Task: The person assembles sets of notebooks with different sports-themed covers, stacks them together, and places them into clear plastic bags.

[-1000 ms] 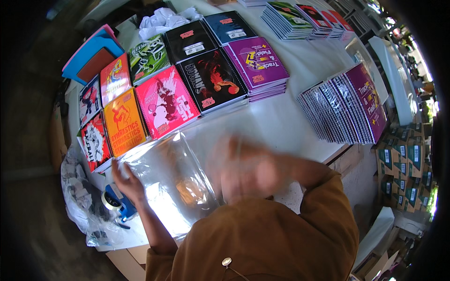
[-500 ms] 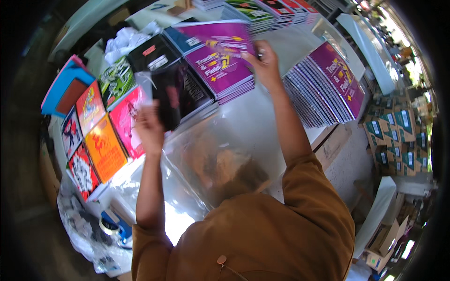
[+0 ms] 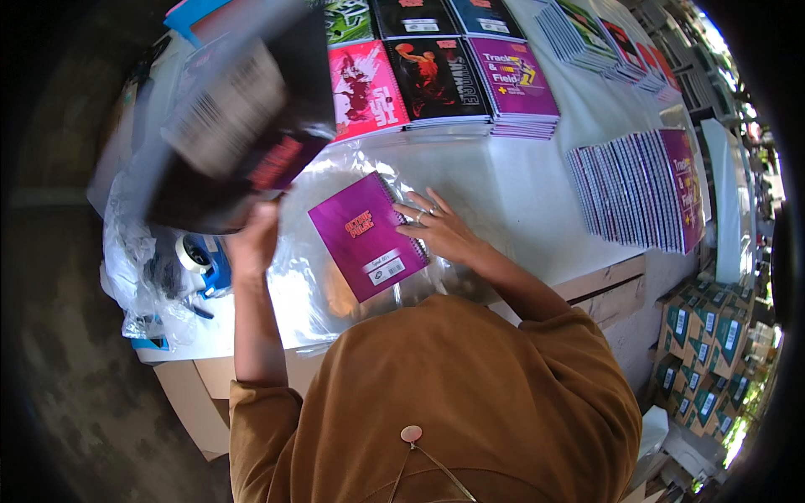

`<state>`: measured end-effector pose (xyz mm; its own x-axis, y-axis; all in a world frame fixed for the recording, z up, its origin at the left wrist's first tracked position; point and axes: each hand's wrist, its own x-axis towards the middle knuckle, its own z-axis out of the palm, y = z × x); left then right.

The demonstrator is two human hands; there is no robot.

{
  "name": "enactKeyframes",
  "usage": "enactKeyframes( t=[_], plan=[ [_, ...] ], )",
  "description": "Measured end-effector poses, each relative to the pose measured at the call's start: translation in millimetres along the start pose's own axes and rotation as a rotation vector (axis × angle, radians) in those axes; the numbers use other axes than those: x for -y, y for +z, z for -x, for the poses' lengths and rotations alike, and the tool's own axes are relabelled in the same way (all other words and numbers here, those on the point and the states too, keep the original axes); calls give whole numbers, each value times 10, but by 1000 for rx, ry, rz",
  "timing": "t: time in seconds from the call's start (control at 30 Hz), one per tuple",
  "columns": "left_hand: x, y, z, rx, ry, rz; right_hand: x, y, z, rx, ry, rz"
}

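Observation:
A purple spiral notebook (image 3: 367, 235) lies on a clear plastic sheet (image 3: 302, 285) on the white table (image 3: 520, 201). My right hand (image 3: 436, 228) rests flat on the notebook's right edge, fingers spread. My left hand (image 3: 251, 243) is raised at the left and grips a black notebook (image 3: 239, 126), which is blurred and held up in the air above the sheet.
Stacks of pink (image 3: 365, 84), black (image 3: 436, 80) and purple notebooks (image 3: 516, 80) line the far side. A fanned row of purple notebooks (image 3: 641, 189) lies at the right. A blue tape dispenser (image 3: 201, 260) and crumpled plastic (image 3: 142, 277) sit at the left edge. Cardboard boxes (image 3: 704, 335) stand below right.
My right hand has brought a purple notebook from the far stack down onto the plastic sheet. My left hand has lifted the black notebook higher and to the left.

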<state>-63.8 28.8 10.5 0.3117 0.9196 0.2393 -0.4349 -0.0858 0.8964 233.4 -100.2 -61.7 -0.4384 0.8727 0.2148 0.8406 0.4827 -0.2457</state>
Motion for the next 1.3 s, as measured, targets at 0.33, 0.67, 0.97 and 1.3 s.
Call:
enactKeyframes(
  t=[0.33, 0.67, 0.97, 1.3],
  plan=[
    [603, 501, 842, 333, 1, -1299, 1, -36, 45, -243, 395, -401],
    [323, -199, -985, 209, -14, -1888, -858, -316, -1969, -276, 849, -33],
    [-640, -144, -41, -672, 268, -815, -560, -786, -1516, -567, 441, -1056],
    [377, 714, 1276, 441, -41, -1367, 468, 3, 27, -132, 715, -516]
  ],
)
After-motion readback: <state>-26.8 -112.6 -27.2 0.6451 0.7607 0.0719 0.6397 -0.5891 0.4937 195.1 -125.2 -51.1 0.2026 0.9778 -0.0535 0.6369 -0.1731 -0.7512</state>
